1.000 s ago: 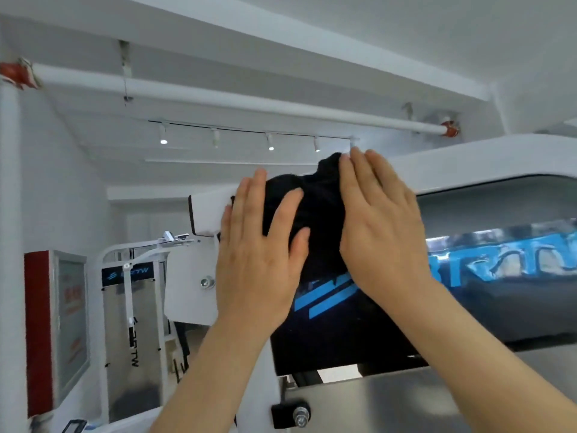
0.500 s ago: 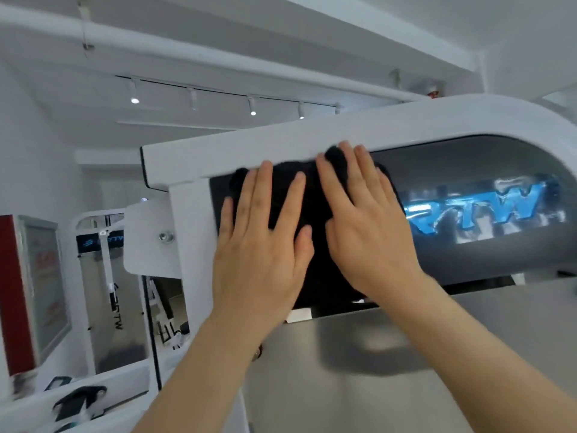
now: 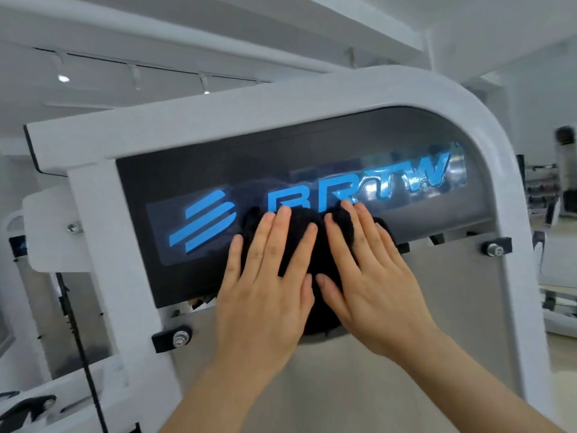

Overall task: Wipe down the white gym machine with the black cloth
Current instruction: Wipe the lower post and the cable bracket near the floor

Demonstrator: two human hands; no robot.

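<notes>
Cloth [image 3: 315, 245] sat flat on the machine [image 3: 218, 120], at the lower edge of its panel [image 3: 193, 170]. Left hand [image 3: 265, 292] and right hand [image 3: 371, 285] were side by side on top, logo stripes [image 3: 204, 225] just left.

White ceiling [image 3: 499, 17] carries lit track spotlights [image 3: 63, 78].

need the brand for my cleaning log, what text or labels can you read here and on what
"BRTW": blue letters on the dark glossy panel of the white gym machine; bottoms of B and R covered by the black cloth.
Blue three-stripe logo left of it: no letters.
No other text can be made out.
</notes>
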